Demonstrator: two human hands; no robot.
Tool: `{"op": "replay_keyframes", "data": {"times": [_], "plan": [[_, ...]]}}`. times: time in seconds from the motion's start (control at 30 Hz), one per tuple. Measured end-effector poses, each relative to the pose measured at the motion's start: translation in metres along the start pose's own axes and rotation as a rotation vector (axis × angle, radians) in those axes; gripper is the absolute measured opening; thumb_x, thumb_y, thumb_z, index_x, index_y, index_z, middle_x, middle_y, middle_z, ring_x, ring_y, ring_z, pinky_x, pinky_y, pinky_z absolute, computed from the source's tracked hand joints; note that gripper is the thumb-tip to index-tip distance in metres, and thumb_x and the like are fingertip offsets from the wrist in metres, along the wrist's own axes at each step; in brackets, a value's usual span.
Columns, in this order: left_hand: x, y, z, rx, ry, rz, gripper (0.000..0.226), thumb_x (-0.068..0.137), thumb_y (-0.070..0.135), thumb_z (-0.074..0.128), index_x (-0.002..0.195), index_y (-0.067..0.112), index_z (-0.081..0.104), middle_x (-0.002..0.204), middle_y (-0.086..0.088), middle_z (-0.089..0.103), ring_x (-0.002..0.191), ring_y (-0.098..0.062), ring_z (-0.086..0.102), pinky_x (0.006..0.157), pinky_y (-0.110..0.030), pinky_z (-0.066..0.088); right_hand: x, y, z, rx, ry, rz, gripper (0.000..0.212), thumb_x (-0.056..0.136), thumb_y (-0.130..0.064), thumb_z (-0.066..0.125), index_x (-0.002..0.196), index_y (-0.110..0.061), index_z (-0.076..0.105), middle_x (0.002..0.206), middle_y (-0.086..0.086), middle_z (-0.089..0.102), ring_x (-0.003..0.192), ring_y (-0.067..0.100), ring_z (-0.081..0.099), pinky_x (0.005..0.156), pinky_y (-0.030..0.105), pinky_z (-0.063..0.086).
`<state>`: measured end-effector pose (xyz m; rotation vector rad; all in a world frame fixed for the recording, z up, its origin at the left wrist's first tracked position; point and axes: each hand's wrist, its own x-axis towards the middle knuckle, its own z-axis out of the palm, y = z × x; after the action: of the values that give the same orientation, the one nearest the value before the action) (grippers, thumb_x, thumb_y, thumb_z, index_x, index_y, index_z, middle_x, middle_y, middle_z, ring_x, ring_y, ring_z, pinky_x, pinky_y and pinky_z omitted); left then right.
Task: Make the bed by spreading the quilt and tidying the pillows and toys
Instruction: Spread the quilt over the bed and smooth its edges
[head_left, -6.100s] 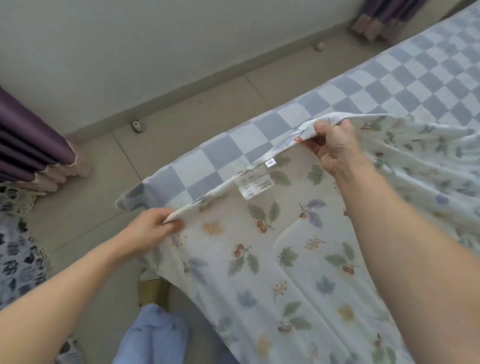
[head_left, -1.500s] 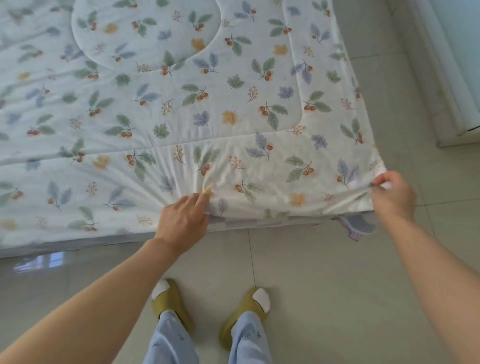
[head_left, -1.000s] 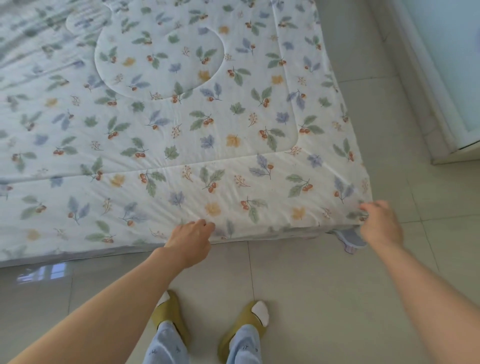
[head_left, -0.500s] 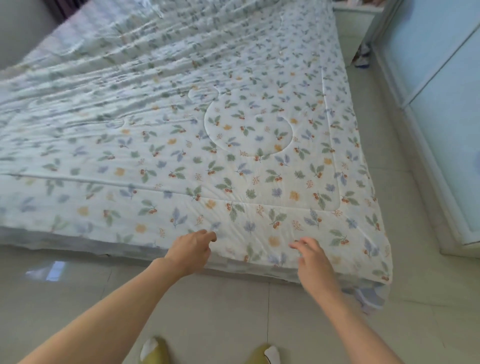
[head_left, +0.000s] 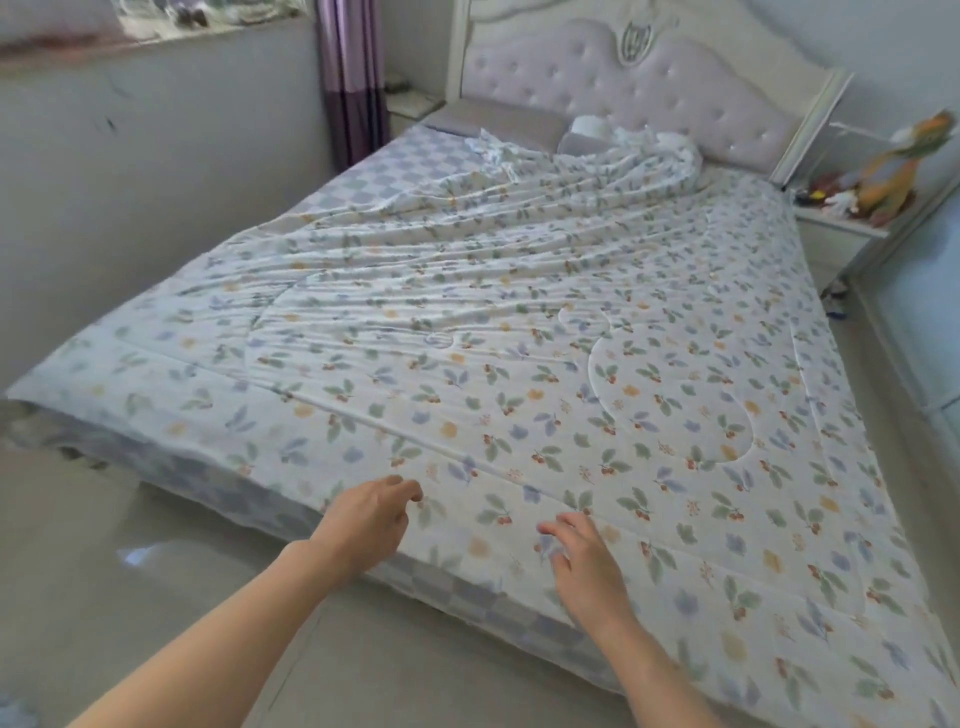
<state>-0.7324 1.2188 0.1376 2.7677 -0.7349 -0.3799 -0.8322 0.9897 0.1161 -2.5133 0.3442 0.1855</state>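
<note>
The white leaf-print quilt (head_left: 519, 338) lies spread over most of the bed, wrinkled and bunched near the headboard. The checked sheet (head_left: 379, 176) shows bare at the far left corner. A grey pillow (head_left: 493, 122) lies flat at the head, and a second pillow (head_left: 587, 137) is partly buried under the bunched quilt. My left hand (head_left: 369, 514) hovers at the foot edge, fingers loosely curled, holding nothing. My right hand (head_left: 587, 561) is over the quilt near the foot edge, fingers relaxed. A plush toy (head_left: 893, 171) sits on the nightstand at the right.
A tufted headboard (head_left: 623, 83) stands at the back. A white nightstand (head_left: 841, 228) with small items is at the far right, a pale wardrobe (head_left: 924, 322) beside it. Purple curtains (head_left: 353, 88) hang at the far left. Tiled floor (head_left: 156, 571) runs along the foot.
Both hands have let go of the quilt's foot edge, and my right hand moved in from the corner. My view lifted from the foot edge to the whole bed.
</note>
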Motion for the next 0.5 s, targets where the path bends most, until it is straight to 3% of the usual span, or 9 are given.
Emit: {"op": "replay_keyframes", "data": {"times": [0.1, 0.27, 0.4, 0.5], "plan": [[0.005, -0.039, -0.021, -0.012, 0.044, -0.049, 0.035, 0.094, 0.01, 0.034, 0.125, 0.018, 0.049, 0.116, 0.0, 0.057, 0.098, -0.021, 0.058, 0.066, -0.024, 0.032, 0.031, -0.044, 0.012, 0.032, -0.028, -0.067, 0.038, 0.095, -0.003, 0.039, 0.126, -0.018, 0.052, 0.14, -0.005, 0.036, 0.132, 0.01, 0.033, 0.105, 0.018, 0.027], [0.022, -0.107, -0.044, -0.03, 0.07, -0.183, 0.035, 0.094, 0.009, 0.032, 0.123, 0.02, 0.049, 0.116, 0.003, 0.057, 0.097, -0.02, 0.057, 0.064, -0.027, 0.034, 0.105, -0.107, 0.038, 0.067, -0.093, -0.193, 0.036, 0.093, -0.002, 0.041, 0.122, -0.017, 0.055, 0.13, -0.006, 0.042, 0.124, 0.009, 0.041, 0.092, 0.007, 0.027], [0.041, -0.162, -0.067, -0.032, 0.104, -0.289, 0.036, 0.094, 0.009, 0.031, 0.125, 0.02, 0.048, 0.117, 0.003, 0.056, 0.101, -0.02, 0.056, 0.069, -0.028, 0.039, 0.17, -0.16, 0.06, 0.106, -0.156, -0.269, 0.033, 0.092, -0.001, 0.044, 0.118, -0.015, 0.057, 0.116, -0.008, 0.045, 0.11, 0.01, 0.048, 0.091, 0.012, 0.034], [0.048, -0.204, -0.09, -0.045, 0.136, -0.411, 0.037, 0.094, 0.008, 0.03, 0.125, 0.019, 0.047, 0.119, 0.001, 0.055, 0.1, -0.023, 0.057, 0.075, -0.031, 0.042, 0.216, -0.214, 0.079, 0.1, -0.242, -0.34, 0.031, 0.092, -0.004, 0.045, 0.118, -0.015, 0.058, 0.122, -0.003, 0.048, 0.11, 0.013, 0.05, 0.093, 0.019, 0.039]]}}
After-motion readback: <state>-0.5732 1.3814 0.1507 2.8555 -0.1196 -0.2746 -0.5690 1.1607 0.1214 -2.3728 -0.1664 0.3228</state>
